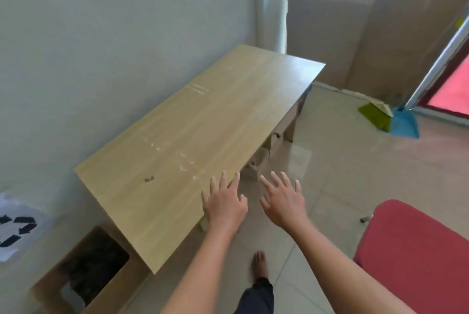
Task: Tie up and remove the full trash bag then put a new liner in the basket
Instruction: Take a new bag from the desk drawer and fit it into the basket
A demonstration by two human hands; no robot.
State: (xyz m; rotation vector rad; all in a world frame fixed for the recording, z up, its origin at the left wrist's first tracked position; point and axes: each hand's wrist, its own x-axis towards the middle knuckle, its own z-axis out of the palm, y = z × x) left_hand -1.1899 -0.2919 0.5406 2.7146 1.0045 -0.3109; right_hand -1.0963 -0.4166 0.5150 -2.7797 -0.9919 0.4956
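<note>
Both hands are extended forward, palms down, empty. The left hand [224, 203] hovers over the near long edge of the worktop [198, 136]; its fingers [223, 180] are spread wide and grip nothing. Whether it touches the surface cannot be told. The right hand [284, 203] hangs beside it at 3 o'clock, over the tiled floor [317, 174], its fingers likewise splayed and holding nothing. The two hands are near each other but apart.

The worktop is a pale wood-grain slab running from 7 o'clock to 1 o'clock along a light wall [101, 34]. Its surface carries only whitish scuffs and one small dark mark [149, 179] near the close end.

At 8 o'clock from the hands, on the floor just beside the worktop's near corner, stands an open brown box [83, 270] with a dark, crinkled interior; whether that is a trash bag cannot be confirmed. At 9 o'clock, at the left edge of the view, a white sheet with black arrow marks [15, 227] sits against the wall.

A red padded seat [416, 258] fills the 4 o'clock corner. A bare foot [258, 265] and a dark trouser leg [256, 298] show at 6 o'clock. At 2 o'clock, well apart from the hands, a green brush head [375, 117] and a blue dustpan [404, 124] rest on the floor by a doorway.
</note>
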